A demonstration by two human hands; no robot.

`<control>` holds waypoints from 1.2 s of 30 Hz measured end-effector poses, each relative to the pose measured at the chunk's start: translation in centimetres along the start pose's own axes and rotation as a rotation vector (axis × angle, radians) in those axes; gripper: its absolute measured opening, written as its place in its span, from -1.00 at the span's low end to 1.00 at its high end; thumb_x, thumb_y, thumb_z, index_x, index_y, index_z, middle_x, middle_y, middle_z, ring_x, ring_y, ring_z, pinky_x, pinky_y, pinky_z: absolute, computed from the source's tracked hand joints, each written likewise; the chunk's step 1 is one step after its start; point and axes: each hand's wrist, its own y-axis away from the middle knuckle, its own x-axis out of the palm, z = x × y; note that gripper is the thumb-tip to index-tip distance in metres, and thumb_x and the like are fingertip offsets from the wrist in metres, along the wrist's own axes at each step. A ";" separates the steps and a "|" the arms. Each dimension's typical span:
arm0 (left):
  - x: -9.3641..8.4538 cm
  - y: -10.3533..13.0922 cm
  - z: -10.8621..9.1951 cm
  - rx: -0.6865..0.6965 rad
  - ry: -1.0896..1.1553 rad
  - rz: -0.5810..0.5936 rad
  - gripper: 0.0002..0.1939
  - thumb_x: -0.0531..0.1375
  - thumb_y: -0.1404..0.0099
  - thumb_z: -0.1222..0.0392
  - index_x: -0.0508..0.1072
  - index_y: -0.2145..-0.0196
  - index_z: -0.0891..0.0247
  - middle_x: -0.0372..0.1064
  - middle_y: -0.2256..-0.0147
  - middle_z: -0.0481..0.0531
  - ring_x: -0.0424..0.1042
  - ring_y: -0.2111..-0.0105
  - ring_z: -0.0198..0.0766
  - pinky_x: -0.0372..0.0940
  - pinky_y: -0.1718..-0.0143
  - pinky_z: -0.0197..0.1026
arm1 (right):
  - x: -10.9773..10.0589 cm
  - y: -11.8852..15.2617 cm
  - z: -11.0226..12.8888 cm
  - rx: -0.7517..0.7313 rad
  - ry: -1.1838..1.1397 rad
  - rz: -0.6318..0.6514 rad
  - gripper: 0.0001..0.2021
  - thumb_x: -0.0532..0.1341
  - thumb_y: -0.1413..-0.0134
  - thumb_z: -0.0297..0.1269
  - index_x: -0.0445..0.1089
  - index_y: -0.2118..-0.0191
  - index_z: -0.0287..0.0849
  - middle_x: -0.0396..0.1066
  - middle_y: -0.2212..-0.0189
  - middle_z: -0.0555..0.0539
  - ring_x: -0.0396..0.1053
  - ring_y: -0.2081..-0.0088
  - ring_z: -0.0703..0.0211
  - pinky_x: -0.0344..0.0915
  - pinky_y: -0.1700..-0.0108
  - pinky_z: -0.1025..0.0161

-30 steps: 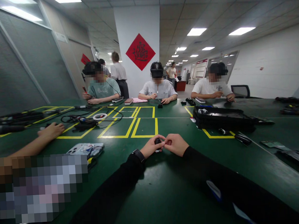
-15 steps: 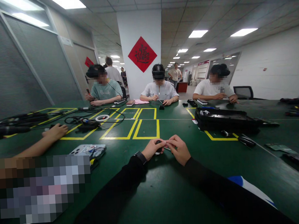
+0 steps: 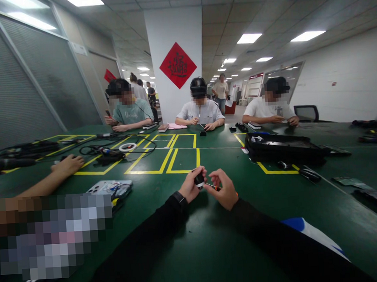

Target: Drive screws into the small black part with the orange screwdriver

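Observation:
My left hand [image 3: 189,188] is closed around a small black rounded piece with a white band [image 3: 199,179], held just above the green table [image 3: 189,251]. My right hand [image 3: 226,191] grips a thin screwdriver [image 3: 213,186], its metal shaft pointing left toward the piece. A bit of orange shows at the palm, where most of the handle is hidden. The right thumb and forefinger are raised and slightly apart, while the other fingers curl round the tool. Whether the screwdriver tip touches the piece I cannot tell.
A black open case [image 3: 281,149] stands at the right, with a black mouse-shaped object [image 3: 309,174] near it. A blue-and-white item [image 3: 318,237] lies by my right forearm. At the left are a co-worker's arm [image 3: 47,179], a clear phone case [image 3: 110,187] and cables. Three people sit opposite.
My hands were together at the fingertips; now they are slightly apart. The left hand has turned and lifted, showing more of the black piece. The right thumb and forefinger have come away.

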 end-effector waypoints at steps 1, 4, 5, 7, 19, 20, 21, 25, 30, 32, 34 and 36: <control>0.3 0.0 0.1 -0.001 0.042 -0.020 -0.75 0.17 -0.04 0.06 0.33 0.41 0.32 0.25 0.50 -0.08 0.26 0.54 -0.46 0.20 0.50 -0.35 | 0.3 0.1 0.1 -0.006 0.017 0.038 -0.64 0.23 0.17 -0.12 0.23 0.21 -0.16 0.24 0.37 -0.05 0.21 0.42 0.24 0.22 0.37 0.29; 0.9 0.2 0.4 -0.067 0.114 -0.038 -0.73 0.16 -0.05 0.03 0.32 0.39 0.29 0.26 0.50 -0.08 0.28 0.56 -0.42 0.20 0.55 -0.31 | 1.2 0.3 0.2 0.010 0.027 0.089 -0.54 0.25 0.20 -0.18 0.15 0.12 -0.16 0.25 0.28 -0.08 0.23 0.36 0.21 0.24 0.33 0.26; 1.1 0.2 0.5 -0.077 0.127 -0.039 -0.74 0.16 -0.05 0.03 0.32 0.39 0.29 0.27 0.49 -0.07 0.29 0.56 -0.41 0.20 0.55 -0.31 | 1.4 0.4 0.2 0.022 0.017 0.080 -0.56 0.23 0.17 -0.22 0.13 0.11 -0.16 0.25 0.25 -0.09 0.24 0.36 0.21 0.25 0.33 0.26; 1.1 0.1 0.5 -0.051 0.147 -0.047 -0.76 0.17 -0.05 0.06 0.34 0.38 0.29 0.30 0.46 -0.05 0.31 0.51 -0.39 0.22 0.50 -0.30 | 1.6 0.4 0.0 0.037 -0.006 0.065 -0.61 0.18 0.12 -0.29 0.13 0.10 -0.15 0.25 0.22 -0.10 0.25 0.37 0.23 0.25 0.34 0.27; -4.9 -2.3 -0.1 0.119 0.030 -0.364 -0.80 0.16 -0.08 0.09 0.30 0.44 0.30 0.31 0.50 -0.08 0.30 0.53 -0.50 0.20 0.45 -0.39 | -5.9 -3.7 -3.3 0.291 0.249 0.300 -0.77 0.17 0.19 -0.23 0.39 0.37 -0.24 0.37 0.54 -0.04 0.27 0.52 0.26 0.16 0.49 0.35; -5.1 -2.4 0.1 0.122 0.021 -0.353 -0.77 0.15 -0.08 0.06 0.29 0.46 0.31 0.29 0.52 -0.08 0.30 0.54 -0.49 0.20 0.45 -0.39 | -7.6 -3.5 -4.4 0.312 0.314 0.270 -0.75 0.16 0.18 -0.20 0.40 0.35 -0.24 0.39 0.52 -0.05 0.28 0.50 0.24 0.17 0.47 0.34; -5.2 -2.5 0.2 0.124 0.012 -0.336 -0.74 0.15 -0.08 0.03 0.28 0.48 0.31 0.27 0.53 -0.08 0.29 0.54 -0.49 0.20 0.46 -0.39 | -9.5 -2.9 -5.7 0.329 0.376 0.237 -0.73 0.15 0.18 -0.18 0.40 0.33 -0.23 0.40 0.49 -0.07 0.30 0.48 0.22 0.18 0.46 0.32; -5.0 -2.8 0.4 0.141 -0.023 -0.273 -0.74 0.19 -0.03 0.05 0.31 0.45 0.32 0.27 0.53 -0.09 0.27 0.55 -0.51 0.19 0.47 -0.40 | -17.4 1.5 -12.3 0.412 0.615 0.114 -0.64 0.15 0.19 -0.16 0.37 0.23 -0.24 0.41 0.36 -0.16 0.34 0.37 0.10 0.23 0.33 0.21; -4.8 -2.7 0.7 0.150 -0.099 -0.317 -0.73 0.26 0.04 0.18 0.38 0.33 0.31 0.35 0.41 -0.03 0.29 0.51 -0.52 0.18 0.43 -0.41 | -25.7 6.8 -18.3 0.314 0.875 0.111 -0.60 0.18 0.24 -0.08 0.36 0.23 -0.21 0.34 0.24 -0.31 0.27 0.18 -0.11 0.17 0.22 0.05; -4.8 -2.7 0.8 0.148 -0.118 -0.309 -0.71 0.26 0.05 0.21 0.39 0.32 0.30 0.36 0.39 -0.02 0.30 0.48 -0.52 0.19 0.40 -0.40 | -27.5 7.6 -19.3 0.276 0.970 0.070 -0.62 0.18 0.24 -0.05 0.36 0.28 -0.19 0.32 0.26 -0.35 0.25 0.19 -0.17 0.14 0.26 0.00; -4.8 -2.7 0.8 0.143 -0.135 -0.300 -0.71 0.27 0.06 0.23 0.41 0.31 0.30 0.37 0.37 0.00 0.31 0.46 -0.51 0.19 0.36 -0.39 | -28.4 7.7 -19.7 0.247 1.063 -0.020 -0.65 0.14 0.22 -0.01 0.35 0.33 -0.15 0.30 0.27 -0.33 0.24 0.20 -0.20 0.12 0.30 -0.05; -4.8 -2.7 0.8 0.141 -0.152 -0.286 -0.70 0.26 0.06 0.24 0.41 0.30 0.30 0.38 0.36 0.01 0.32 0.43 -0.49 0.19 0.34 -0.38 | -28.5 7.4 -19.9 0.196 1.133 -0.097 -0.68 0.09 0.18 0.00 0.33 0.36 -0.12 0.27 0.25 -0.29 0.22 0.18 -0.22 0.10 0.30 -0.07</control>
